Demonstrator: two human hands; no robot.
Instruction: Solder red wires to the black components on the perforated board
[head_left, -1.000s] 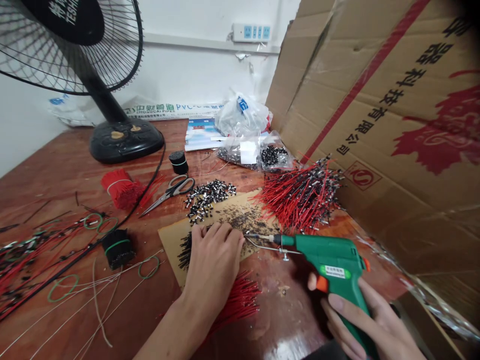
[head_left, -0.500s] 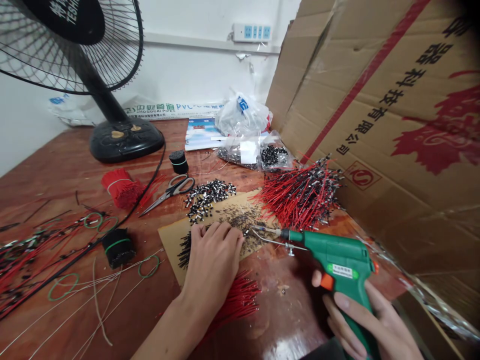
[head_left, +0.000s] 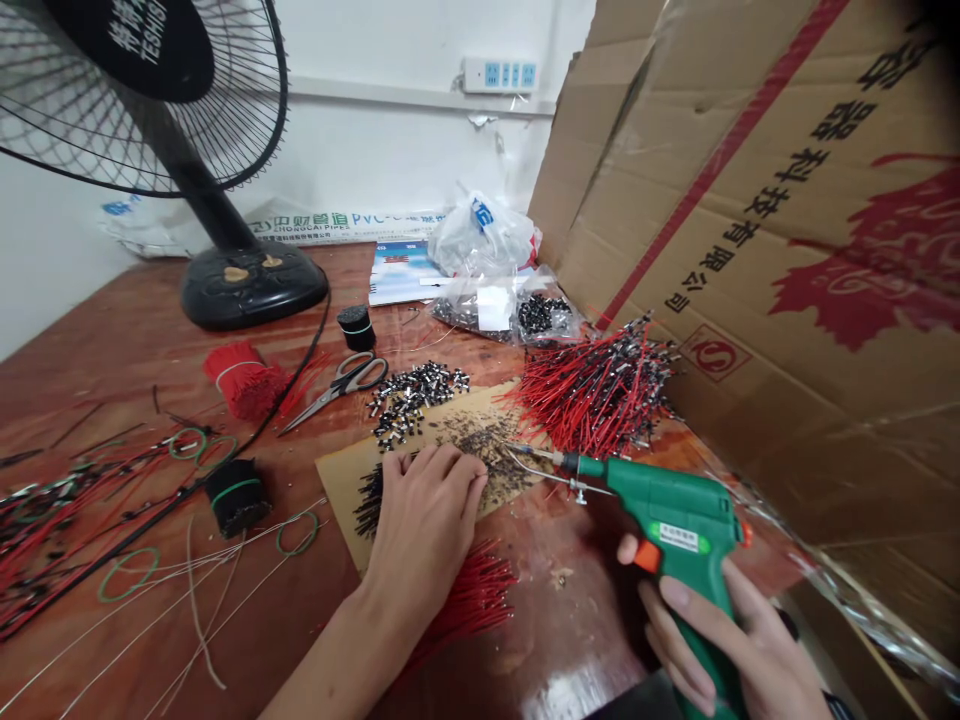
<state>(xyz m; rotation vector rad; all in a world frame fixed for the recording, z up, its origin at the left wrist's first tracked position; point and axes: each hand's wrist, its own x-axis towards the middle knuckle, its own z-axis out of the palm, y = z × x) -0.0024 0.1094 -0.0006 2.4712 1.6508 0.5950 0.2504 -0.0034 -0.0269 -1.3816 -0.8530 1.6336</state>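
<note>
2 hands: left hand [head_left: 424, 525] flat & unclenched on cardboard [head_left: 341, 480]; right hand [head_left: 720, 650] clamped on grn solder gun [head_left: 675, 510].

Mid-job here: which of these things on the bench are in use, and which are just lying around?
In use: left hand on the cardboard sheet, small parts at its fingers, red wires under the wrist, right hand gripping the green soldering gun.
Lying about: scissors, fan, black spool, plastic bags, big carton.
</note>
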